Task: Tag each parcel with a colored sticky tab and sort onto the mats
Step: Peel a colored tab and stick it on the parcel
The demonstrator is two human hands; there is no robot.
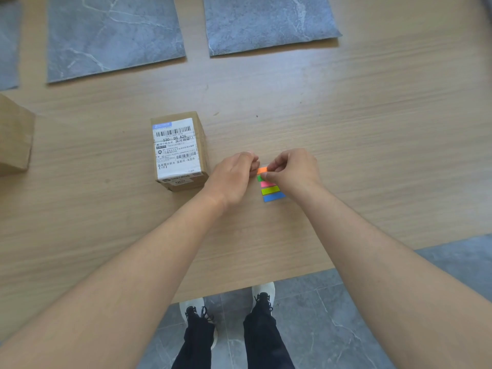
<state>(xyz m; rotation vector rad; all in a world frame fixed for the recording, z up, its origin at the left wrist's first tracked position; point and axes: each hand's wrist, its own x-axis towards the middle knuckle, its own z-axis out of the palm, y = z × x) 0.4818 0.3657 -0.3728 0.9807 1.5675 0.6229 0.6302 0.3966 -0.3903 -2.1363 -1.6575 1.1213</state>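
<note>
Orange tab (262, 170) runs left-to-right, right end pinched by right hand (295, 171) grip; left hand (231, 179) grip unclear

The person is working bare-armed, both forearms showing uncovered right along to the left hand (234, 177) and the right hand (292, 171). The legs are wearing plain black trousers (266, 342) that are falling loosely to the ankles. The feet are wearing white shoes (263, 288) with rounded white toes, black tongues and black laces tied in bows.
</note>
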